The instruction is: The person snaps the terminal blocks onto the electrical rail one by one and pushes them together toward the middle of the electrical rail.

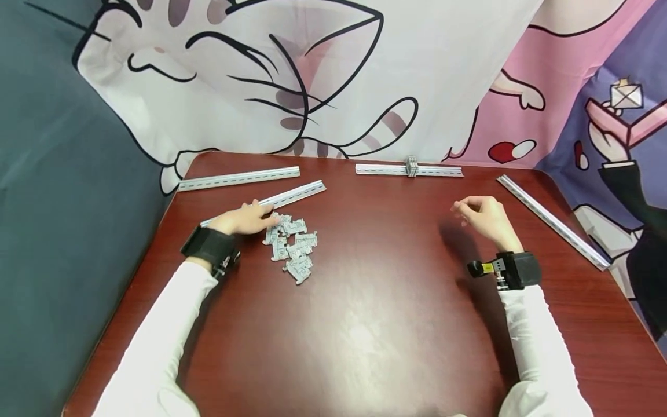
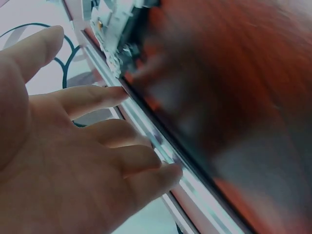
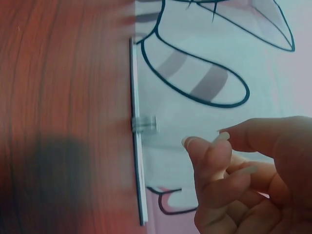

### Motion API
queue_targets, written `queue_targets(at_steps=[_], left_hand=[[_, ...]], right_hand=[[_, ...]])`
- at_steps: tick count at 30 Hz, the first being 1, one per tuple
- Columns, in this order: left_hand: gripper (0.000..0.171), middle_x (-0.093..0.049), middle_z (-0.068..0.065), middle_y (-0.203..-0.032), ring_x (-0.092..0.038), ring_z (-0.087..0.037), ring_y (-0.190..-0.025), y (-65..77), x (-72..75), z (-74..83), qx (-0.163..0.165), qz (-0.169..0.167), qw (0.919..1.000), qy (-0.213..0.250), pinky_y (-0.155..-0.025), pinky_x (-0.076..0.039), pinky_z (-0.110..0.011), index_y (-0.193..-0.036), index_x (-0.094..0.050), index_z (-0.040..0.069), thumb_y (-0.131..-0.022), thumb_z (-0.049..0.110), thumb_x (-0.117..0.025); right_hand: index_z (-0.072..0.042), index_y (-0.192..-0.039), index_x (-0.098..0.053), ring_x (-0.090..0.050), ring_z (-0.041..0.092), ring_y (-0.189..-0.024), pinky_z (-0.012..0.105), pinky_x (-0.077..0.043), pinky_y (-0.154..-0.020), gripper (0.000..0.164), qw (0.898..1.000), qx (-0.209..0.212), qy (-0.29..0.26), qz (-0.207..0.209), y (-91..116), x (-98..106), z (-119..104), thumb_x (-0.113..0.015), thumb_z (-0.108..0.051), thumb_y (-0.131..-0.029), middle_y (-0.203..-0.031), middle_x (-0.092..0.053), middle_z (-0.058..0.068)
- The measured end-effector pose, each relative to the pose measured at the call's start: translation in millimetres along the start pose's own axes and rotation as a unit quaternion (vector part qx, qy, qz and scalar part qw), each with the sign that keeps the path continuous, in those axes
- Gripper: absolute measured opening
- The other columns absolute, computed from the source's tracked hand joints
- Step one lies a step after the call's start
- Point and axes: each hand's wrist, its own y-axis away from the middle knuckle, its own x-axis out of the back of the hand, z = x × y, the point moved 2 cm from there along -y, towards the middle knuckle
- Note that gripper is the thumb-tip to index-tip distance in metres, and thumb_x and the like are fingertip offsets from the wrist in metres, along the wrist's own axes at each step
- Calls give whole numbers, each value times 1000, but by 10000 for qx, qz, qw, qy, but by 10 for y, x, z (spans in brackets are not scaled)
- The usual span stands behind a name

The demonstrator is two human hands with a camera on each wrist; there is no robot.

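My left hand [image 1: 244, 219] reaches over a slotted metal rail [image 1: 294, 194] at the left of the table. Its fingers [image 2: 92, 99] are mostly extended and lie at the rail's edge in the left wrist view; firm contact cannot be told. Just right of that hand lies a loose cluster of grey terminal blocks [image 1: 299, 248], one showing near the fingertips. My right hand [image 1: 486, 219] hovers above the right of the table, fingers loosely bent, with nothing visible between thumb and fingers. Beyond it, a back rail [image 1: 383, 169] carries a small grey block [image 1: 411, 167].
Another slotted rail [image 1: 239, 178] lies at the back left, and one more rail [image 1: 552, 220] slants along the right edge. The brown table [image 1: 365, 324] meets a cartoon-printed cloth [image 1: 443, 75] at the back. A dark green surface [image 1: 68, 231] borders its left side.
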Motion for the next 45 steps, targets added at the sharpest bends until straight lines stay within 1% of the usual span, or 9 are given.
queue_targets(at_steps=[5, 10, 17, 20, 26, 32, 33, 39, 45], left_hand=[[68, -16, -36, -154, -8, -53, -144, -291, 126, 193, -223, -203, 9994, -139, -115, -12, -63, -150, -25, -5, -102, 41, -40], [66, -17, -33, -155, -3, -53, -144, -469, 53, 318, -599, -230, 9979, -73, -115, -6, -63, -149, -26, -6, -102, 38, -42], [65, -17, -28, -157, -2, -52, -145, -626, -45, 544, -731, -299, 9969, -73, -115, -7, -64, -151, -30, 1, -100, 39, -46], [64, -21, -26, -157, -3, -50, -145, -703, -88, 635, -872, -327, 9955, -147, -116, -8, -62, -150, -32, 2, -99, 37, -49], [63, -17, -27, -158, -5, -52, -144, -861, -137, 843, -1010, -424, 9935, -316, -117, -9, -59, -150, -33, 4, -98, 37, -51], [64, -14, -27, -158, -4, -50, -145, -955, -163, 1071, -1156, -564, 9913, -291, -119, -9, -57, -150, -34, 7, -97, 38, -53], [66, -14, -28, -158, -3, -52, -144, -971, -181, 1088, -1264, -541, 9901, -265, -118, -9, -58, -150, -35, 8, -96, 42, -53], [70, -6, -32, -157, 1, -53, -144, -967, -311, 1314, -1353, -792, 9863, -505, -118, -8, -58, -152, -29, 9, -97, 45, -50], [68, -3, -30, -158, 1, -48, -146, -941, -406, 1559, -1193, -916, 9845, -897, -118, -9, -58, -154, -24, 10, -98, 40, -50]], right_hand=[[-5, -103, -71, -67, 24, -68, 20, -50, -62, 35, 9998, -7, -192, -58, 132, -7, 28, -54, -34, -98, -93, -73, 17], [-5, -102, -71, -67, 27, -70, 21, -50, -63, 34, 9992, 133, -307, -206, 211, -5, -3, -55, -34, -98, -94, -72, 18], [-11, -100, -72, -66, 31, -72, 22, -49, -69, 28, 9985, 375, -368, -131, 164, -4, -154, -55, -33, -98, -92, -73, 15], [-13, -99, -73, -66, 30, -71, 23, -49, -70, 25, 9980, 350, -505, -112, 130, -44, -237, -57, -32, -98, -89, -73, 11], [-14, -97, -74, -66, 32, -71, 25, -49, -70, 24, 9974, 323, -645, -90, 86, -94, -354, -57, -32, -97, -84, -73, 4], [-15, -98, -73, -65, 34, -74, 27, -50, -71, 23, 9964, 407, -705, -221, 38, -125, -394, -57, -31, -97, -89, -73, 9], [-14, -99, -73, -65, 34, -75, 27, -50, -71, 23, 9962, 445, -704, -259, 32, -134, -397, -56, -31, -98, -90, -73, 10], [-10, -101, -72, -65, 35, -74, 28, -50, -69, 24, 9956, 517, -619, -468, 40, -207, -399, -55, -26, -99, -94, -73, 16], [-4, -106, -69, -67, 27, -72, 31, -48, -71, 25, 9915, 693, -112, -1094, -11, -375, -439, -55, -23, -98, -85, -71, 15]])
